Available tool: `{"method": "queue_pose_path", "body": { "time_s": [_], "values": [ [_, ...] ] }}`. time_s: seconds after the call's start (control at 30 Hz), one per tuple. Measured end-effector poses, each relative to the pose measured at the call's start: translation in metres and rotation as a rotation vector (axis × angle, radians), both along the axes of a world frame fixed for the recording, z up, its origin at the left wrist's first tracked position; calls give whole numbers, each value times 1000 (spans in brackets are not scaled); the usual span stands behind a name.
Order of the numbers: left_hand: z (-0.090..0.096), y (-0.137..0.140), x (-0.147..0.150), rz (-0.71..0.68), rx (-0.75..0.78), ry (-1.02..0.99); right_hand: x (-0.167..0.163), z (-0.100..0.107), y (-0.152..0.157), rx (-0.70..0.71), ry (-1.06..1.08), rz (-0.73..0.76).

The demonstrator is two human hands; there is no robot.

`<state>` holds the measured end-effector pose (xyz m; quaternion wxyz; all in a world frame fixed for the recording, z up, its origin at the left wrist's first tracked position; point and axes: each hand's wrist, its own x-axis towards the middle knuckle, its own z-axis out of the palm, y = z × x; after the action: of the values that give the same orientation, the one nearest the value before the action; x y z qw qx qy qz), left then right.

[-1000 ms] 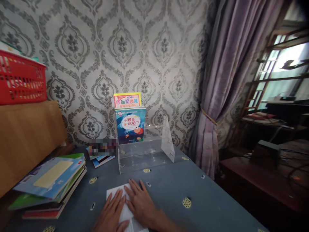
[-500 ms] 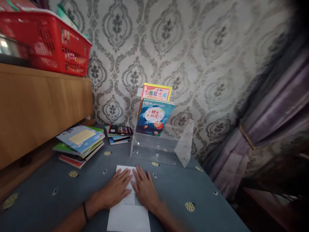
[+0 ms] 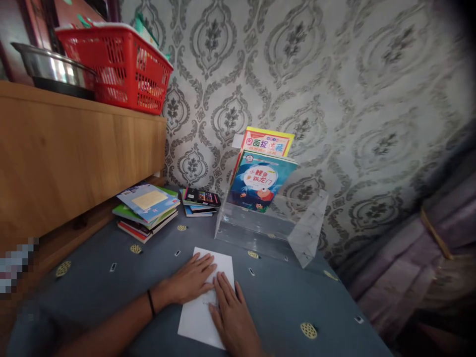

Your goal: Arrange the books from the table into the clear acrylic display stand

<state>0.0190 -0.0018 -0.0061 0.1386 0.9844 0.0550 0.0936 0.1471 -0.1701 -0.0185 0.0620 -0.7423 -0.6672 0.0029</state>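
A white sheet of paper with faint print in its middle lies flat on the table in front of me. My left hand rests palm down on its upper left part, fingers stretched out. On the right side of the sheet, my right hand also lies flat, fingers extended. The two hands almost meet at the fingertips over the paper. Beyond them stands a clear acrylic book rack. A blue picture book leans in it, in front of a yellow-edged book.
A stack of books lies on the left of the patterned tablecloth, with a smaller book pile behind. A wooden cabinet carries a red basket and a metal pot. A curtain hangs right.
The view has swung left, so the scene sits further right. My right hand has slid down the paper toward me. My left hand stays flat on the sheet.
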Motion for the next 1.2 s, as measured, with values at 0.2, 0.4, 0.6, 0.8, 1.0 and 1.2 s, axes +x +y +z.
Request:
{"method": "queue_pose_path", "body": {
  "time_s": [0.2,0.4,0.6,0.8,1.0,1.2],
  "values": [
    [2,2,-2,-8,-2,0,5,-22,-28,96,-11,152],
    [-1,3,-3,2,25,28,9,-15,-45,95,28,301],
    [-12,5,-3,89,45,0,4,19,-44,-57,168,235],
    [-13,13,-3,92,73,13,2,29,-36,-71,223,183],
    [-14,17,-5,79,63,2,2,34,-27,-45,189,221],
    [-7,32,-5,57,4,43,-1,37,-24,-14,150,218]
  ]
}}
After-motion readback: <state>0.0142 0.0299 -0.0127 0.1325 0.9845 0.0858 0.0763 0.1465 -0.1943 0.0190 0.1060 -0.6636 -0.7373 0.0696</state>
